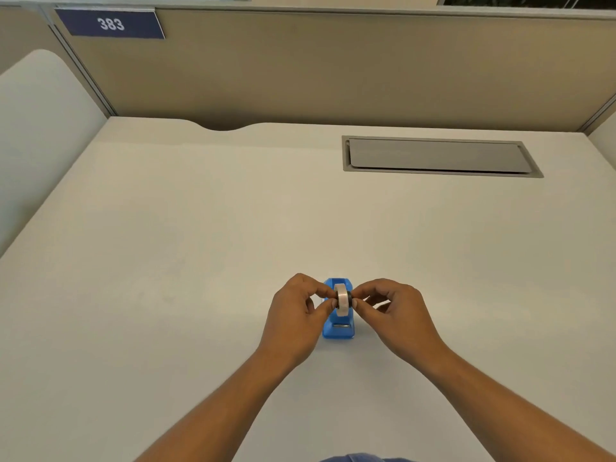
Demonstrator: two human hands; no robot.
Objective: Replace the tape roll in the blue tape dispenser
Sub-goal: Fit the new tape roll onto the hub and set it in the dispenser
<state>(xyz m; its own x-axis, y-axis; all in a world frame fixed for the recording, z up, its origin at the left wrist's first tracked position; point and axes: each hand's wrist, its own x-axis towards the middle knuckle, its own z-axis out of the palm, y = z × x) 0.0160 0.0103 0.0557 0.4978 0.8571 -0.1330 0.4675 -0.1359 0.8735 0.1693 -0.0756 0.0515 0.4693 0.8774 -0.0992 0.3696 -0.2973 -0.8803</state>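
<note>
A small blue tape dispenser (337, 330) stands on the white desk (200, 261), its cutter end toward me. A whitish tape roll (342, 299) on a dark hub sits upright over the dispenser's cradle; I cannot tell whether it rests in the slots. My left hand (296, 315) pinches the roll's left side with thumb and forefinger. My right hand (391, 311) pinches its right side the same way. The fingers hide the hub's ends and the dispenser's side walls.
A grey cable hatch (440, 156) is set flush into the desk at the far right. Beige partition walls (333, 68) enclose the desk's back and sides, with a blue "383" sign (111, 24) at the upper left.
</note>
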